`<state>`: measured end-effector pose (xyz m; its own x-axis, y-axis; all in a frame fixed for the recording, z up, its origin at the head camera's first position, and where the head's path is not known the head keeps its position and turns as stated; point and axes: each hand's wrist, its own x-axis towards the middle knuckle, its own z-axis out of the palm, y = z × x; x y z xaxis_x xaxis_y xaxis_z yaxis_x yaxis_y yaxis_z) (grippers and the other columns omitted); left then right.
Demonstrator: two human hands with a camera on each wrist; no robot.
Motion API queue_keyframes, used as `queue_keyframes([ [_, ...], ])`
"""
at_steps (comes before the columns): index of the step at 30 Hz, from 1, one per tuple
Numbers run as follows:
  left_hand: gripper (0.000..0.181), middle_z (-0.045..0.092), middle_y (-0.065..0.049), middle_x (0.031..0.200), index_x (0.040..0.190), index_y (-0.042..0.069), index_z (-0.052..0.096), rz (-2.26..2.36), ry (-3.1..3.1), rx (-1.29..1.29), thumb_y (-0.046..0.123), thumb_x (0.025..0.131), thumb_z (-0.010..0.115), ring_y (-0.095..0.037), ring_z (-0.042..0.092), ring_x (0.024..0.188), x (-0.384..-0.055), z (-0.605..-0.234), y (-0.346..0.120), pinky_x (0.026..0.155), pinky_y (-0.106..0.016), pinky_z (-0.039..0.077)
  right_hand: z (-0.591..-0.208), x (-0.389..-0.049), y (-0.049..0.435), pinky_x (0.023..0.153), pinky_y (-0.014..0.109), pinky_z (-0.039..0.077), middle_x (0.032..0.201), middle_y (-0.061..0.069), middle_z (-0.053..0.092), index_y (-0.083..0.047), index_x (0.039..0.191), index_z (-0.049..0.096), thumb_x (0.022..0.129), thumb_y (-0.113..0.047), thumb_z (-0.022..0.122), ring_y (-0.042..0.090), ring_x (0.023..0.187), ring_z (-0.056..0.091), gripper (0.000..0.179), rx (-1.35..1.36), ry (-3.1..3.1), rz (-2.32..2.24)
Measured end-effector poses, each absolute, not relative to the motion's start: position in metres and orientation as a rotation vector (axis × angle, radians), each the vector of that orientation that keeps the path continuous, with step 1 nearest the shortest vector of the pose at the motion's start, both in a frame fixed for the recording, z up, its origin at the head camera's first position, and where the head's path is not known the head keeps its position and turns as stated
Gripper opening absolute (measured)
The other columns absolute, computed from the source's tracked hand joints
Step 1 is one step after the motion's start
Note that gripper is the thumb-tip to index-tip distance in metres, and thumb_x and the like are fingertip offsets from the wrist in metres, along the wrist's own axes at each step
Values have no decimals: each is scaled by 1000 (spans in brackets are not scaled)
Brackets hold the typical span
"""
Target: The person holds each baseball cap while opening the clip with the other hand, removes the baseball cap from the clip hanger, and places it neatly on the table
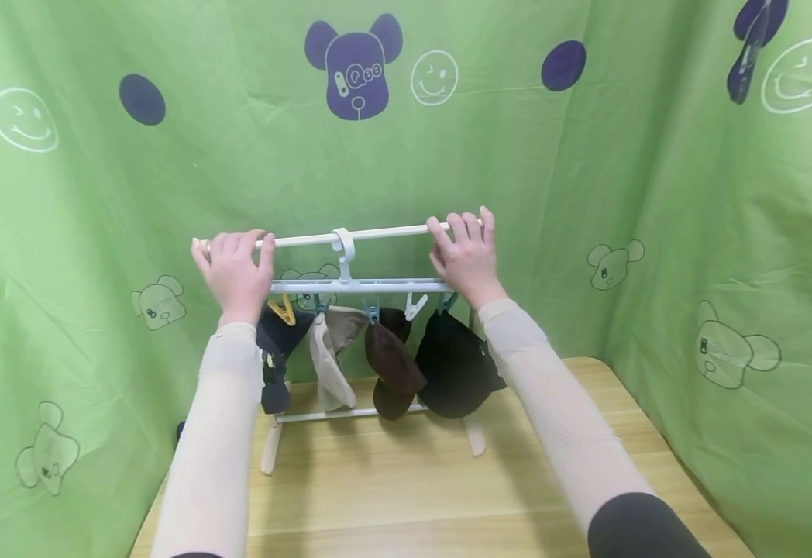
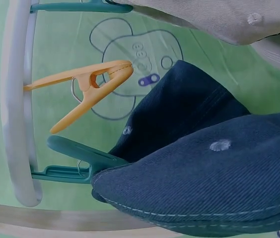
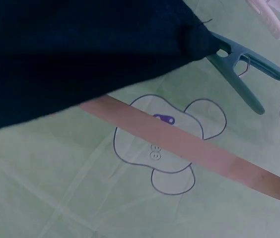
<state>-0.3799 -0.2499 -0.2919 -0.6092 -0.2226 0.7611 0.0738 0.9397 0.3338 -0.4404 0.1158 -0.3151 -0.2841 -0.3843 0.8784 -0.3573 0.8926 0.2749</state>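
In the head view, my left hand [image 1: 236, 273] grips the left end of the top rail of a small drying rack [image 1: 308, 241]. At the right end of that rail my right hand [image 1: 470, 260] holds on, its fingers over the bar. From the rail hangs a white clip hanger [image 1: 378, 286] by its hook. Teal clips [image 2: 88, 166] hold a navy cap [image 2: 204, 168], a beige cap [image 1: 332, 360], a brown cap [image 1: 390, 360] and a black cap [image 1: 455, 372]. A yellow clip [image 2: 88, 89] and a white clip [image 1: 415, 306] hang with nothing in them.
The rack's wooden feet [image 1: 474, 435] stand on a wood-grain table [image 1: 378, 496]. A thin white lower bar [image 1: 336, 415] joins its sides. Green printed curtains [image 1: 483, 155] enclose the table at the back and both sides.
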Motion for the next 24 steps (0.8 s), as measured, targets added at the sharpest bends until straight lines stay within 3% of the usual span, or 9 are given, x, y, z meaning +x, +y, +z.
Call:
queue_keyframes([
  [4,59,66,-6,123,121,21,65,-425,-2170,90,63,97,31,-26,52,123,-381,-293,-244,122,-55,2,-316,-442,122,115,55,24,113,11,53,-22,129,45,89,-31,62,31,109,47,45,532,-1890,-35],
  [10,63,66,-5,123,122,22,65,-414,-2173,91,66,97,27,-25,51,124,-385,-294,-237,122,-54,1,-316,-445,130,115,55,25,112,11,53,-21,127,46,87,-28,63,31,108,47,44,526,-1866,-25],
  [17,51,66,-4,124,123,21,64,-430,-2177,86,57,98,38,-25,51,124,-387,-295,-226,122,-55,1,-317,-447,141,115,55,24,112,11,54,-21,127,47,89,-29,59,32,108,46,40,522,-1874,-19],
  [24,61,66,-3,123,123,22,64,-427,-2173,83,64,97,30,-24,51,123,-389,-295,-216,122,-54,1,-314,-448,152,113,57,26,111,13,54,-19,126,47,90,-26,60,34,107,48,39,524,-1873,-14],
])
